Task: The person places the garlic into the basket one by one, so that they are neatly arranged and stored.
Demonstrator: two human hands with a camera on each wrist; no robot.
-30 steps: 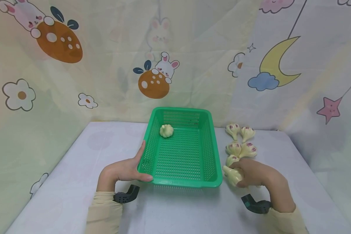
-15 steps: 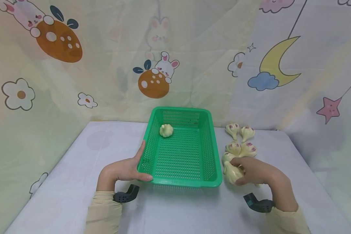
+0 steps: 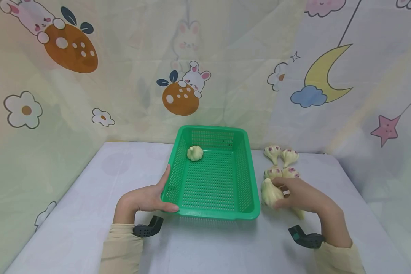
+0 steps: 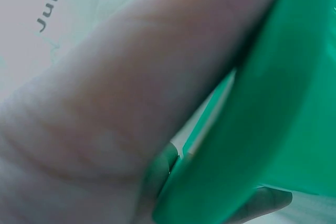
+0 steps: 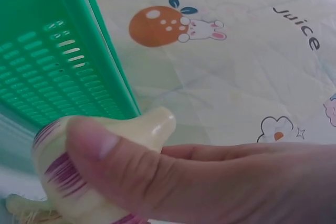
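My right hand (image 3: 303,196) holds a cream garlic bulb (image 3: 271,193) just right of the green plastic basket (image 3: 253,179). In the right wrist view, the thumb lies across this bulb (image 5: 94,129), which has purple streaks and its stem pointing away to the right. My left hand (image 3: 145,198) grips the basket's near left corner, thumb along the front rim and fingers against the left side; the left wrist view shows the green rim (image 4: 226,156) between parts of the hand. Inside the basket, toward the back left, sits one garlic bulb (image 3: 195,153).
Several purple-streaked garlic bulbs (image 3: 272,153) lie on the white table (image 3: 205,247) behind my right hand. Another bulb (image 3: 299,214) is partly hidden under that hand. A printed cloth wall (image 3: 130,76) rises behind the table.
My right hand has turned the garlic bulb more upright and shifted slightly away from me, covering part of the bulbs behind. My left hand and the basket have stayed put.
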